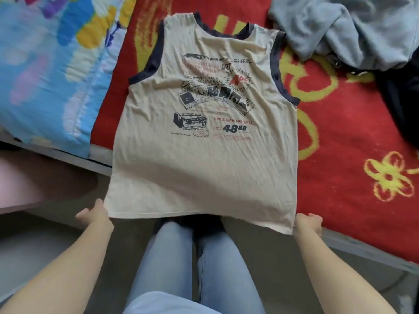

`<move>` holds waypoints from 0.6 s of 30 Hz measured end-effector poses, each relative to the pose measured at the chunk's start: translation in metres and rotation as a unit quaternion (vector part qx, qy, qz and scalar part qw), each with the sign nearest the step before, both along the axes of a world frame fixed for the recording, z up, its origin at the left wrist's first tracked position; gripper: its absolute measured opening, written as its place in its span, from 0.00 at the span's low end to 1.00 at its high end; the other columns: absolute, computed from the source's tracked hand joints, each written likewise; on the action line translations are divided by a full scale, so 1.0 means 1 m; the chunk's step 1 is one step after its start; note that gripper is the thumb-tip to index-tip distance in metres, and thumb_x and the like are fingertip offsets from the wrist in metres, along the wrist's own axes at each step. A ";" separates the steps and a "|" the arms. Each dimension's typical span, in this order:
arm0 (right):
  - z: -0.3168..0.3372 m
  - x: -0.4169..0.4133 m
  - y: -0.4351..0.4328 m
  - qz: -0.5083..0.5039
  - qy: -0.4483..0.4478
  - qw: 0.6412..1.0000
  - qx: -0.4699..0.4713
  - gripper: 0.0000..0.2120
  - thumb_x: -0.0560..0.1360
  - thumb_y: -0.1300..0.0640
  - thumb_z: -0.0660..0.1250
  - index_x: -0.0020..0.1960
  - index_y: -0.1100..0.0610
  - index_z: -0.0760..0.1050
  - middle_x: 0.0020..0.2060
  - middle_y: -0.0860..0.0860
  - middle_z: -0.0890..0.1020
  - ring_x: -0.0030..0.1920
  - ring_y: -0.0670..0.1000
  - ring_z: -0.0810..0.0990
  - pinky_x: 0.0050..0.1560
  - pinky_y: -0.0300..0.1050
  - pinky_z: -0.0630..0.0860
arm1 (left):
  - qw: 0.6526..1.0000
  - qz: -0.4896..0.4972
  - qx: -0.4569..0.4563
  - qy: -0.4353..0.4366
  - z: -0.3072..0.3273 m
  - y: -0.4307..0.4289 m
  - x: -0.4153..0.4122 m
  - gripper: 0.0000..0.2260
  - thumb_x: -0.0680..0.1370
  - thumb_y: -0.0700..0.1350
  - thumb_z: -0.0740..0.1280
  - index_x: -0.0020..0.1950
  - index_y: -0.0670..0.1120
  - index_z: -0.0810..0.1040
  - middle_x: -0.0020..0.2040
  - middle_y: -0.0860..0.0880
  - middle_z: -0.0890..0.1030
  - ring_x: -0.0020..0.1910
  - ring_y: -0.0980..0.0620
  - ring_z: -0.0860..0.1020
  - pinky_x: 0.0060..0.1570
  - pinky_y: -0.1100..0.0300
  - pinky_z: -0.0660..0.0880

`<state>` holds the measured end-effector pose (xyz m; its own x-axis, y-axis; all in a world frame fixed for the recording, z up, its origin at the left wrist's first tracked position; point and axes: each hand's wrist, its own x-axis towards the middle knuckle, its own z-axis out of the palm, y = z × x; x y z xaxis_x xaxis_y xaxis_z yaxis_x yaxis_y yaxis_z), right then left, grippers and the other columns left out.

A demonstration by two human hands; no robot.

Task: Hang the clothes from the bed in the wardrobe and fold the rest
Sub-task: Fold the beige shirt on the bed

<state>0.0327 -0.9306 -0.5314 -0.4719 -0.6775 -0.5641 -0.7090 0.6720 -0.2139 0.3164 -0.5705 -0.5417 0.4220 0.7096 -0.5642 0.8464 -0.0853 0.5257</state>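
Beige sleeveless shirt (204,141) is spread print-up on the red bed (340,137) — hem hanging off the edge. Left hand (95,217) and right hand (308,224) each pinch a bottom corner. Grey garment (344,28) sits bunched at the far right.

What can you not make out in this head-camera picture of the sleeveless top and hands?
All in the head view.
Fingertips of left hand and right hand: hidden behind the sleeveless top's hem.
Small print on the top: blurred.
Dark garment: cut by the right edge, partly under the grey garment.
Wardrobe: out of frame.
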 end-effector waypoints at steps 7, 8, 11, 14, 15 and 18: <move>0.006 0.079 -0.034 0.188 0.001 0.982 -0.025 0.21 0.76 0.57 0.62 0.68 0.57 0.66 0.67 0.61 0.66 0.67 0.61 0.62 0.65 0.58 0.64 | 0.989 -0.141 -0.041 -0.016 -0.004 -0.067 0.040 0.23 0.78 0.44 0.64 0.70 0.36 0.63 0.69 0.39 0.68 0.67 0.42 0.68 0.64 0.52 0.65; 0.007 0.088 -0.037 0.211 0.002 0.977 -0.029 0.21 0.76 0.56 0.62 0.68 0.57 0.66 0.68 0.61 0.66 0.68 0.61 0.62 0.66 0.58 0.64 | 0.985 -0.169 -0.041 -0.023 -0.004 -0.074 0.046 0.23 0.78 0.44 0.64 0.70 0.37 0.64 0.69 0.39 0.69 0.66 0.42 0.69 0.63 0.52 0.66; 0.010 0.126 -0.049 0.268 0.007 0.962 -0.040 0.22 0.77 0.55 0.61 0.70 0.56 0.65 0.69 0.60 0.64 0.69 0.60 0.60 0.66 0.58 0.62 | 0.965 -0.261 -0.022 -0.030 -0.008 -0.093 0.076 0.23 0.78 0.47 0.64 0.71 0.42 0.64 0.69 0.42 0.69 0.67 0.43 0.68 0.65 0.50 0.65; 0.018 0.170 -0.066 0.324 0.014 0.945 -0.050 0.22 0.77 0.54 0.61 0.70 0.57 0.65 0.70 0.59 0.63 0.70 0.60 0.59 0.66 0.56 0.61 | 0.939 -0.339 -0.008 -0.056 -0.006 -0.111 0.115 0.23 0.77 0.49 0.65 0.70 0.44 0.64 0.67 0.43 0.70 0.66 0.43 0.67 0.65 0.48 0.65; 0.023 0.183 -0.071 0.337 0.014 0.940 -0.050 0.22 0.78 0.54 0.61 0.71 0.57 0.64 0.70 0.59 0.62 0.70 0.60 0.59 0.66 0.56 0.62 | 0.930 -0.361 -0.001 -0.062 -0.003 -0.117 0.126 0.23 0.77 0.49 0.65 0.70 0.45 0.65 0.67 0.43 0.70 0.66 0.44 0.67 0.64 0.49 0.65; 0.037 0.222 -0.086 0.372 0.012 0.926 -0.058 0.23 0.78 0.52 0.60 0.71 0.57 0.63 0.71 0.59 0.62 0.70 0.59 0.59 0.66 0.55 0.61 | 0.915 -0.398 0.007 -0.065 0.006 -0.135 0.164 0.23 0.77 0.49 0.65 0.70 0.45 0.65 0.66 0.44 0.70 0.65 0.45 0.68 0.64 0.48 0.65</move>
